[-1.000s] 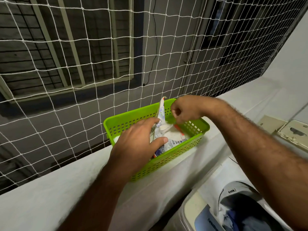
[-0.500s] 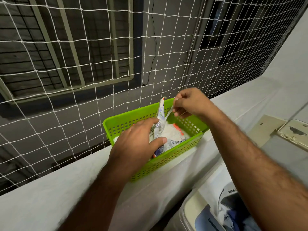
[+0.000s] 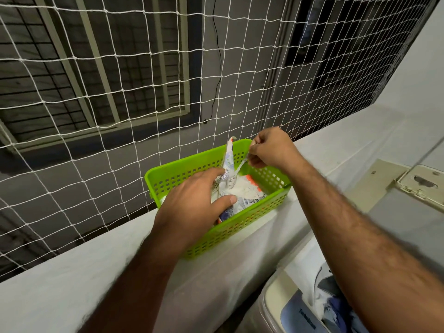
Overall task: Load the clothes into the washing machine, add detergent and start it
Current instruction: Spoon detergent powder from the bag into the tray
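Observation:
A green perforated basket stands on a white ledge and holds an open detergent packet with white powder showing. My left hand grips the packet's near side inside the basket. My right hand hovers over the basket's far right corner, fingers pinched on a clear plastic spoon whose bowl dips into the powder. The washing machine sits at the bottom right below my right forearm, its top open with blue and white clothes inside.
The white ledge runs from bottom left to upper right. A white rope net spans the opening behind it, close to the basket's far rim. A beige panel with a bracket lies at the right.
My right hand has risen and drawn back toward the basket's far right corner, and the clear spoon now shows below it, angled into the packet. My left hand has stayed on the packet.

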`<state>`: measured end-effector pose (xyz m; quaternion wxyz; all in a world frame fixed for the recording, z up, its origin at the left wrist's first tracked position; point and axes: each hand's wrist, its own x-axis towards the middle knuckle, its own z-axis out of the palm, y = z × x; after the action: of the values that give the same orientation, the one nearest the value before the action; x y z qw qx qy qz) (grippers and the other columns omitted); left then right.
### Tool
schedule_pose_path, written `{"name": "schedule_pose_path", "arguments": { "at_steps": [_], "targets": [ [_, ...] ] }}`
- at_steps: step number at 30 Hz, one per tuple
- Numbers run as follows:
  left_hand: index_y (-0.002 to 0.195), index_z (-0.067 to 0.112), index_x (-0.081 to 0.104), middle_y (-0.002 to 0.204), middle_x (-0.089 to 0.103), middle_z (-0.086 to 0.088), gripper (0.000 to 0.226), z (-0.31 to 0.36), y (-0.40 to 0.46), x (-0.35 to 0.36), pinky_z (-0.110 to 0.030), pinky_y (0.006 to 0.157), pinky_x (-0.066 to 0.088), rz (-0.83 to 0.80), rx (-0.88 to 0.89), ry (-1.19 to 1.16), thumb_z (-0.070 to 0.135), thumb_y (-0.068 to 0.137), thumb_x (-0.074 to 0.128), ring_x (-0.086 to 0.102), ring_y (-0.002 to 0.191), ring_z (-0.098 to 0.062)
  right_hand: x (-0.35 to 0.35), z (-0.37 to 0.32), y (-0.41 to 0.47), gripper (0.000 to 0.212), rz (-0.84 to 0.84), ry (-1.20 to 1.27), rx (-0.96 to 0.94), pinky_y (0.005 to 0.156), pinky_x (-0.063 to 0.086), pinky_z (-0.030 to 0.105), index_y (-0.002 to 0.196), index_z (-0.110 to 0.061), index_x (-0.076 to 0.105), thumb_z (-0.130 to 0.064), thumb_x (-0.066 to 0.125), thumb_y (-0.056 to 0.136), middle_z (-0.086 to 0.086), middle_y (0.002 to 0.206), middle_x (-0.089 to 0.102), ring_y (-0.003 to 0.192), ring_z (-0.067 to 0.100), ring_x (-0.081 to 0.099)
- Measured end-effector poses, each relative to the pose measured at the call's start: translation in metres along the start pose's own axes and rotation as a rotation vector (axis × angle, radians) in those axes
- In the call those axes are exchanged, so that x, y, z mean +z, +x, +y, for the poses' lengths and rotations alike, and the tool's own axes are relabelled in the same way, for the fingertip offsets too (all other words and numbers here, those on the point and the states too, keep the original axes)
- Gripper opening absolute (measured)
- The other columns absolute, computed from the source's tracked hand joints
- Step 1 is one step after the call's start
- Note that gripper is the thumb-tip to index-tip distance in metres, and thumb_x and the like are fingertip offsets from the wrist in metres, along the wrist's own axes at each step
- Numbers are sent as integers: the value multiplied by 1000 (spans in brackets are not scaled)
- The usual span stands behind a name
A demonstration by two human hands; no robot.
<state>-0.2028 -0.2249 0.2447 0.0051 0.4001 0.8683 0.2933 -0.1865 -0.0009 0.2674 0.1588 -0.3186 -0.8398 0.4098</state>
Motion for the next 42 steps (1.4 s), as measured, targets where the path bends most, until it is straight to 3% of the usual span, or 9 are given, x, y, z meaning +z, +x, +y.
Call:
{"name": "schedule_pose_path", "arguments": {
  "at_steps": [5,9,13,26,32,37,40,42],
  "targets": [
    [135,40,43,135,53,13,54,0,-1,0,-30,89,39,8,4,-7,54,85,58,51,121,-13,14,0,-7,24,-112,72,24,69,61,50,73,-4,54,9,47,92,30,79,67,67,36,68],
    [135,40,43,135,54,12,55,0,0,0,-29,89,39,7,11,-7,54,85,58,51,120,-13,22,1,-12,21,-199,115,52,51,58,33,79,-3,54,11,47,93,23,72,64,49,21,64],
    [135,41,43,133,54,12,55,0,0,0,-29,87,39,8,6,-6,54,84,59,51,119,-13,17,0,-16,20,-218,161,76,48,58,28,80,-3,56,10,49,94,21,70,64,45,16,63],
    [126,42,50,124,59,11,47,2,-4,-2,-30,83,42,73,6,-79,58,83,58,57,112,-14,-48,14,-29,17,-8,308,-2,44,55,26,82,-5,56,7,53,93,19,66,60,40,11,62],
    [130,34,52,131,57,7,60,22,-2,-8,-29,86,39,109,41,-42,65,78,54,54,118,-18,-81,40,-43,20,83,429,12,47,57,24,79,-7,57,8,52,91,17,66,60,42,11,62],
    [131,27,53,136,55,4,56,75,3,0,-28,102,32,150,191,-29,56,84,59,49,124,-18,-116,61,-57,12,170,496,-3,55,60,29,84,-4,61,2,55,92,18,72,63,50,15,66],
    [129,21,55,135,56,2,64,109,6,21,-21,112,16,111,296,-18,61,81,48,52,122,-18,-142,77,-71,7,234,515,9,60,61,32,88,-1,64,0,57,92,19,74,65,57,20,67],
    [131,22,54,138,53,4,67,128,7,40,-23,107,25,90,339,-24,64,80,45,49,125,-18,-159,94,-83,6,275,529,36,62,63,34,92,1,63,-1,58,92,19,74,63,57,20,66]
  ]
}}
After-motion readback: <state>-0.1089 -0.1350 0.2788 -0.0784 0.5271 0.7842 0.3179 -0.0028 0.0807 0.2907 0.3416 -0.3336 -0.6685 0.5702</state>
